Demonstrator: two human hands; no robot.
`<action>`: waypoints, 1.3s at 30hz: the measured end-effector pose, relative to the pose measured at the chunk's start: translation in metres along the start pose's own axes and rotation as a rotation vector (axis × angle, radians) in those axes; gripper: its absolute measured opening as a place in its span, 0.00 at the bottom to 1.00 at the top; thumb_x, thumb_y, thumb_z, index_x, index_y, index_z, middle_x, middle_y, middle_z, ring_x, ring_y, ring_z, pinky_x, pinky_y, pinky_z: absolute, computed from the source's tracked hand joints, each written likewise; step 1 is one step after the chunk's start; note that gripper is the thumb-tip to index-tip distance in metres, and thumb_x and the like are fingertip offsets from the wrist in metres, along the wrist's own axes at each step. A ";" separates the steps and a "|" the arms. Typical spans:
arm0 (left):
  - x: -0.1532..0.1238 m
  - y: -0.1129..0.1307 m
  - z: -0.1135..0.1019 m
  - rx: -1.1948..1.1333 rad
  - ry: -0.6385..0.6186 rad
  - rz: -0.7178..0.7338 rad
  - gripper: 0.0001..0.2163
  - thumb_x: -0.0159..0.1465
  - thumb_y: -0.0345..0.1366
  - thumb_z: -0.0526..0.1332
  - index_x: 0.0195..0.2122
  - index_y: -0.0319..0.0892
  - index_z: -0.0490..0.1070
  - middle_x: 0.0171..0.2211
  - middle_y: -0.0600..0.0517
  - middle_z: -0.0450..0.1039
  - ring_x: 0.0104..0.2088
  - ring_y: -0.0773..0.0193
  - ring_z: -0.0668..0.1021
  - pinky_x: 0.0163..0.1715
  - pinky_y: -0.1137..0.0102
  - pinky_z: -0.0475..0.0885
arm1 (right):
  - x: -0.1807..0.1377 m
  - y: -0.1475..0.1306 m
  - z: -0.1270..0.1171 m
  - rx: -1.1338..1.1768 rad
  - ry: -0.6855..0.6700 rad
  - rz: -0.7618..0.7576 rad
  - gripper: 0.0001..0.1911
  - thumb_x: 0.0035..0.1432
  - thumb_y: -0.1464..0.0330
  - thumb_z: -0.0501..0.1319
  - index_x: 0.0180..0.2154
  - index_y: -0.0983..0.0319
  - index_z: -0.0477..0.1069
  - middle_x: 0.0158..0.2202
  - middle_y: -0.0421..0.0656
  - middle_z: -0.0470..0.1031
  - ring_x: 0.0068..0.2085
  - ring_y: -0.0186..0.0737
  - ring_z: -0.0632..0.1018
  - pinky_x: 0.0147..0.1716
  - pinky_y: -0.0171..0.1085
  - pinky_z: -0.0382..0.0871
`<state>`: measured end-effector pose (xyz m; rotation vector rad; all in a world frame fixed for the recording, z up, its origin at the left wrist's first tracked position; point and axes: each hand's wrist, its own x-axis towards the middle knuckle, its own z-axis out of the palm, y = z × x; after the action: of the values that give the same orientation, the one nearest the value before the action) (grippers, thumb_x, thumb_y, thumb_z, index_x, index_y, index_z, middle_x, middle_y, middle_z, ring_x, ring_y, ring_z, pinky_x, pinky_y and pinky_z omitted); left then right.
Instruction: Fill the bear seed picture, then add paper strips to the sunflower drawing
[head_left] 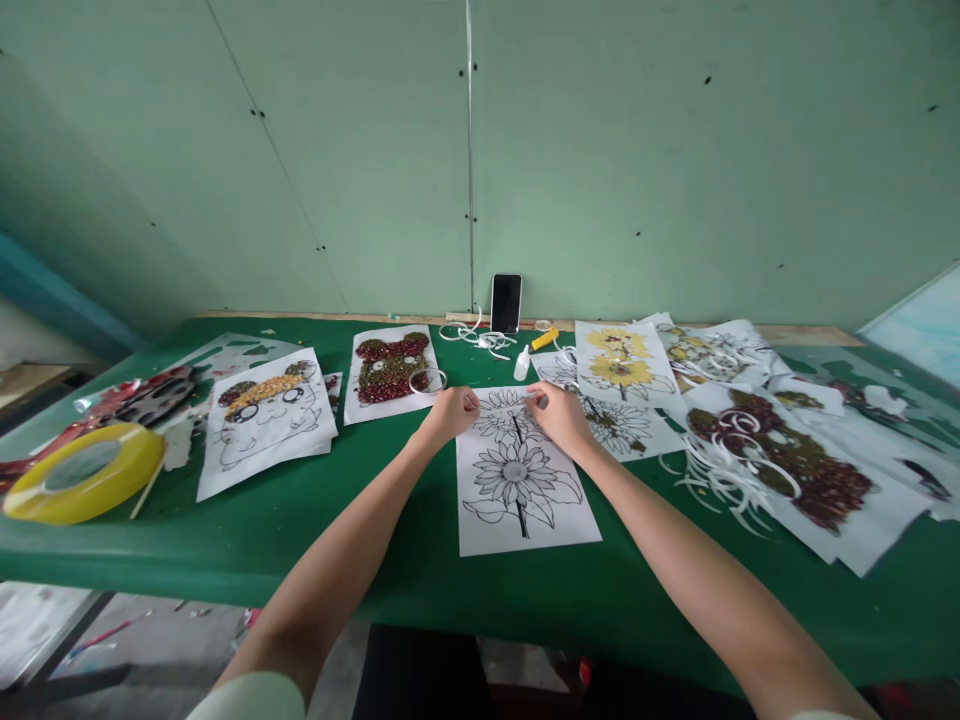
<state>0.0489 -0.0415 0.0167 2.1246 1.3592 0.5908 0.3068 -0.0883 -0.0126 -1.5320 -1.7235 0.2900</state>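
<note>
A white sheet with a black line drawing of sunflowers (521, 480) lies on the green table (360, 540) in front of me. My left hand (451, 412) rests at the sheet's top left, fingers curled in a pinch. My right hand (556, 415) sits at the top of the sheet, fingers also pinched together. Between the two hands runs what looks like a thin white strip, too small to make out clearly. A small ring of clear tape (427, 380) lies just left of my left hand.
A yellow tape roll (82, 472) lies at far left. Finished seed pictures: a hamster (266, 415), a bear (390, 370), yellow sunflowers (621, 360). A glue bottle (522, 364), a phone (506, 302) against the wall, and curled white strips (720, 480) at right.
</note>
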 end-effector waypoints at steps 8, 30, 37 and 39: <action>0.001 0.001 -0.001 0.012 -0.014 -0.017 0.04 0.61 0.30 0.67 0.37 0.40 0.81 0.35 0.46 0.85 0.36 0.55 0.86 0.39 0.68 0.79 | 0.000 -0.001 -0.002 -0.013 -0.026 0.030 0.08 0.65 0.65 0.69 0.45 0.58 0.82 0.36 0.43 0.86 0.32 0.45 0.84 0.31 0.38 0.72; 0.002 0.003 -0.002 0.023 -0.030 -0.010 0.05 0.60 0.27 0.66 0.36 0.40 0.82 0.34 0.46 0.85 0.37 0.55 0.86 0.40 0.67 0.79 | 0.002 0.004 0.003 -0.057 -0.052 -0.028 0.03 0.64 0.70 0.69 0.40 0.60 0.81 0.37 0.46 0.85 0.37 0.45 0.83 0.36 0.39 0.74; 0.001 0.002 -0.003 0.001 -0.041 -0.009 0.04 0.61 0.29 0.66 0.36 0.40 0.81 0.34 0.46 0.85 0.37 0.55 0.86 0.39 0.67 0.79 | 0.004 0.002 -0.007 0.011 -0.030 0.000 0.05 0.69 0.68 0.64 0.40 0.59 0.80 0.38 0.47 0.86 0.34 0.46 0.84 0.36 0.41 0.76; 0.001 0.002 -0.003 -0.011 -0.045 -0.006 0.04 0.62 0.29 0.66 0.36 0.40 0.81 0.34 0.46 0.85 0.36 0.55 0.86 0.38 0.67 0.79 | 0.005 0.004 -0.012 0.010 -0.002 -0.001 0.08 0.70 0.68 0.61 0.41 0.59 0.79 0.39 0.48 0.86 0.34 0.46 0.84 0.34 0.41 0.76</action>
<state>0.0488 -0.0403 0.0199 2.1118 1.3337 0.5436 0.3180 -0.0867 -0.0048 -1.5238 -1.7225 0.2995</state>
